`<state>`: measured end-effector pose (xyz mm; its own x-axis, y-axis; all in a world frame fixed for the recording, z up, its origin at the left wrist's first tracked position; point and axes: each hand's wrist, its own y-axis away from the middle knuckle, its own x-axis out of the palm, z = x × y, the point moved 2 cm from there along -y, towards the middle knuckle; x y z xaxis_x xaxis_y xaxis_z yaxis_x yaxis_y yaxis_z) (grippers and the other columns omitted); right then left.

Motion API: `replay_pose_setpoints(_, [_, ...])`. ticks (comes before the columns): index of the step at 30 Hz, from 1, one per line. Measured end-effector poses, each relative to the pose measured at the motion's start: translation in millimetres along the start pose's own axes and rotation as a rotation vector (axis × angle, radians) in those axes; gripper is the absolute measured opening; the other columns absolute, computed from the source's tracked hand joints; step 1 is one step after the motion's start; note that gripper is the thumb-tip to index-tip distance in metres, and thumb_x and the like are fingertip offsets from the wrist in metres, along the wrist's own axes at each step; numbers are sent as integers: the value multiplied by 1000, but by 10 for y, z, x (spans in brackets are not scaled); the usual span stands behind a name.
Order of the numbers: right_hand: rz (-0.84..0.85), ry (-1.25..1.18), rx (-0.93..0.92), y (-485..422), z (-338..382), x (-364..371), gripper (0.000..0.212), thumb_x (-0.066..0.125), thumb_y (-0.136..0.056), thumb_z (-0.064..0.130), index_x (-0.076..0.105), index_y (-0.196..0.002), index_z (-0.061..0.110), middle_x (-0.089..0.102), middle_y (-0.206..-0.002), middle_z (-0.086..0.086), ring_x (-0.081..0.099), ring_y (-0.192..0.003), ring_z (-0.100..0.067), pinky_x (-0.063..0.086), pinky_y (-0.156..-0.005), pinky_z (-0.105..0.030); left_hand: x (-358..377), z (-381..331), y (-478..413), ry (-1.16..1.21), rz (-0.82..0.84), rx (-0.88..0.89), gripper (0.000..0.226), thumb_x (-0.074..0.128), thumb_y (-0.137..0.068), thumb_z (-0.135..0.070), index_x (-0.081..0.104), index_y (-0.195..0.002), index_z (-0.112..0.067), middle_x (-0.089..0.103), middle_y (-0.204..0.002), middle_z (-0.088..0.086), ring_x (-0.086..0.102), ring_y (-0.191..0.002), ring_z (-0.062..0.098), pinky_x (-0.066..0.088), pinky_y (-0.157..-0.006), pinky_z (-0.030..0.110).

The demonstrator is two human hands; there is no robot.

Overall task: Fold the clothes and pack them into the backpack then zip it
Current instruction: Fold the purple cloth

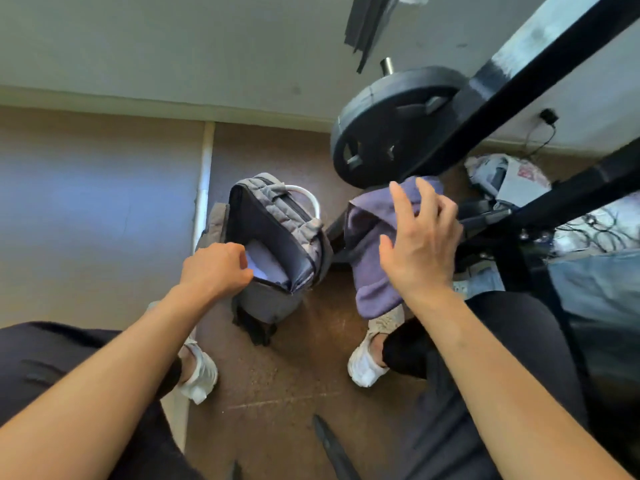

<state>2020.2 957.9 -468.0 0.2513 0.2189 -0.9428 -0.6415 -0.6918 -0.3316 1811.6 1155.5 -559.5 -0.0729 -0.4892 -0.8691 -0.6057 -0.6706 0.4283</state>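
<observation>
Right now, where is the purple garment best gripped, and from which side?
Probably its top edge, from above: the purple garment hangs draped with its bulk falling below, and the open right hand hovers over that top. The left hand holds the backpack open.

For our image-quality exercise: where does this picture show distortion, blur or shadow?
Head view: wide-angle distortion bends the baseboard and enlarges the forearms; the right hand over the purple garment looks slightly motion-blurred; the backpack interior is shadowed.

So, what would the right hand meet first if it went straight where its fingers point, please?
Probably the purple garment just ahead of the right hand; the weight plate lies beyond, depth unclear.
</observation>
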Motion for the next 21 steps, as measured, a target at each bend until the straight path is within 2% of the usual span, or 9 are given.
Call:
replay_pose_setpoints(3, [-31, -70, 107, 35, -124, -65, 71, 69, -80, 3, 47, -145, 21, 46, -141, -16, 49, -111, -40, 49, -77, -49, -14, -63, 180, 192, -78, 70, 5, 62, -90, -37, 67, -89, -34, 75, -105, -2, 68, -96, 27, 52, -83, 37])
replay_pose_setpoints(7, [-163, -340, 85, 42, -378, -155, 31, 65, -83, -1, 71, -112, 8, 61, -102, -17, 57, -94, -41, 54, -71, -47, -21, -132, 428, 399, 43, 287, 15, 70, -91, -33, 67, -78, -39, 73, -83, -18, 69, -75, 1, 57, -76, 32])
replay_pose_setpoints(10, [-190, -485, 58, 195, -435, -271, 15, 67, -86, 5, 75, -98, 7, 66, -91, -14, 62, -88, -36, 50, -74, -38, -5, -216, 668, 506, 127, 372, 14, 70, -94, -31, 69, -84, -40, 70, -77, -24, 66, -71, -3, 51, -73, 25])
replay_pose_setpoints(12, [-120, -630, 39, 368, -376, -393, 12, 71, -88, 6, 75, -98, 9, 70, -93, -10, 65, -88, -27, 50, -80, -31, 16, -305, 865, 613, 148, 391, 7, 70, -94, -30, 71, -96, -37, 73, -89, -23, 68, -81, -1, 53, -78, 24])
replay_pose_setpoints(13, [-69, -706, 27, 457, -328, -460, 12, 72, -88, 7, 76, -99, 11, 72, -95, -6, 66, -88, -21, 52, -83, -27, 38, -350, 961, 678, 148, 390, 15, 71, -92, -33, 69, -107, -36, 73, -100, -20, 69, -89, 2, 55, -82, 25])
replay_pose_setpoints(15, [40, -838, 19, 613, -215, -597, 13, 73, -88, 9, 76, -99, 16, 71, -93, 5, 66, -88, -4, 51, -86, -17, 60, -449, 1164, 784, 113, 389, 48, 75, -84, -44, 58, -128, -37, 66, -123, -15, 66, -108, 5, 54, -90, 23])
replay_pose_setpoints(17, [178, -956, 12, 756, -77, -714, 16, 73, -89, 8, 75, -100, 19, 68, -90, 15, 64, -88, 7, 46, -82, -5, 69, -571, 1359, 798, 44, 417, 77, 81, -76, -49, 45, -143, -38, 55, -138, -17, 55, -123, 0, 47, -94, 13])
replay_pose_setpoints(19, [319, -1051, -15, 888, 72, -801, 15, 72, -90, 10, 74, -102, 19, 70, -91, 14, 65, -90, 6, 49, -80, -8, 117, -701, 1535, 828, 46, 474, 86, 87, -78, -38, 39, -149, -34, 53, -143, -16, 51, -129, -2, 43, -97, 9])
replay_pose_setpoints(21, [408, -1124, -19, 1021, 214, -867, 14, 71, -92, 14, 75, -103, 20, 73, -93, 10, 67, -91, 0, 53, -79, -13, 191, -774, 1675, 936, 69, 489, 74, 86, -82, -21, 48, -145, -26, 62, -136, -11, 58, -125, 1, 46, -98, 12])
